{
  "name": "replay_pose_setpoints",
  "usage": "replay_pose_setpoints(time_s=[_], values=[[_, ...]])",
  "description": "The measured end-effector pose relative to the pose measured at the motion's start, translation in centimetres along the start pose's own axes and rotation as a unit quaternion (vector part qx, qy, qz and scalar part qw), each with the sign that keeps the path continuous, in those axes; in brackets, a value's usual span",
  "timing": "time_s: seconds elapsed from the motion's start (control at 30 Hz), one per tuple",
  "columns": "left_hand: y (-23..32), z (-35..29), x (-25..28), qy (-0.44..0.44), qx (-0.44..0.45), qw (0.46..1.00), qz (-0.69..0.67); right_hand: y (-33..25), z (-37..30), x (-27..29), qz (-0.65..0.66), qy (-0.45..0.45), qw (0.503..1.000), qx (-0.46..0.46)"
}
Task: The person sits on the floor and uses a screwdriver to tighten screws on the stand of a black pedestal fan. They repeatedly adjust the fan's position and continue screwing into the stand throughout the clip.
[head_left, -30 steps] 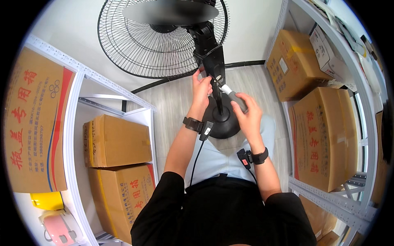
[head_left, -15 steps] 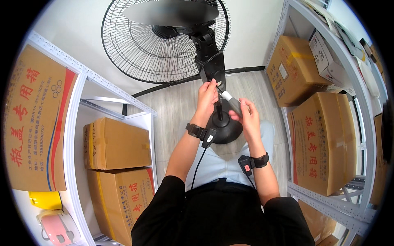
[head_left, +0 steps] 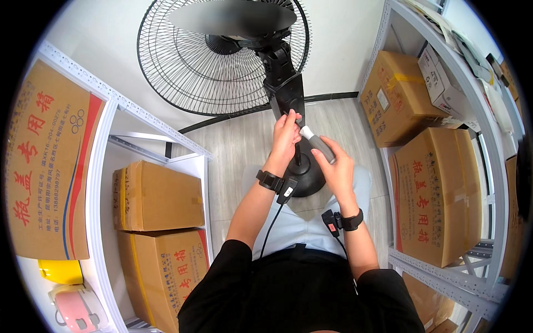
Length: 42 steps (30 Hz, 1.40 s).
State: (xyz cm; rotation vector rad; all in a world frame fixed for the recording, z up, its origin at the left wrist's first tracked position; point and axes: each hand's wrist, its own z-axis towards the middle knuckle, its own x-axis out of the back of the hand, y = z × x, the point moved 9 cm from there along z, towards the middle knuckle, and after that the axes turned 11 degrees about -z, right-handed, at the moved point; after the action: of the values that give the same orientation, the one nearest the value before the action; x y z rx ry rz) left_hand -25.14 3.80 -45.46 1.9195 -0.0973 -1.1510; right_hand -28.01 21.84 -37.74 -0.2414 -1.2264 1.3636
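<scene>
A black pedestal fan [head_left: 284, 91] stands in front of me, its wire cage [head_left: 183, 72] up to the left and its round base [head_left: 304, 180] on the floor. My right hand [head_left: 337, 169] grips the grey handle of a screwdriver [head_left: 321, 145] with a white collar, which slants up-left toward the fan's body. My left hand [head_left: 285, 137] is closed at the lower end of that body, close to the screwdriver's front end. Its fingers hide the screwdriver's tip and whatever they pinch.
Metal shelving with cardboard boxes rises on both sides, including a large box [head_left: 438, 194] at right and a smaller box [head_left: 161, 195] at left. A white wall is behind the fan. My legs flank the base. Cabled black bands [head_left: 271, 180] circle my wrists.
My right hand has shifted slightly down and its fingers now wrap the handle more closely; before, they were more spread. My left hand has moved slightly, staying by the fan's body.
</scene>
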Motion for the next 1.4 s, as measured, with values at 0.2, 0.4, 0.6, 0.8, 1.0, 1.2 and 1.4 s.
replay_pose_setpoints(time_s=[0.2,0.4,0.6,0.8,1.0,1.2,1.4], values=[[-0.4,0.5,0.1,-0.005,-0.005,1.000,-0.014,5.9,-2.8,-4.9,0.261,-0.280,0.861,-0.335],[-0.3,-0.1,-0.8,-0.003,0.010,1.000,-0.012,-0.4,-0.4,0.7,-0.088,0.044,0.994,0.039],[-0.6,0.1,-0.4,0.000,0.010,1.000,-0.016,5.0,-1.7,-2.6,0.161,-0.157,0.934,-0.277],[-0.5,0.2,-0.6,-0.004,0.014,1.000,-0.001,-0.3,-0.8,1.0,-0.079,0.033,0.996,0.000],[-0.7,0.4,-0.2,-0.010,0.019,1.000,-0.013,2.5,-1.7,-1.1,0.082,-0.048,0.977,-0.191],[-0.7,0.4,-0.4,-0.011,0.021,1.000,-0.014,0.9,-0.3,0.2,-0.086,0.013,0.996,0.007],[-0.6,0.4,-0.2,-0.010,0.024,1.000,-0.008,2.6,-0.9,-0.8,0.056,-0.068,0.979,-0.182]])
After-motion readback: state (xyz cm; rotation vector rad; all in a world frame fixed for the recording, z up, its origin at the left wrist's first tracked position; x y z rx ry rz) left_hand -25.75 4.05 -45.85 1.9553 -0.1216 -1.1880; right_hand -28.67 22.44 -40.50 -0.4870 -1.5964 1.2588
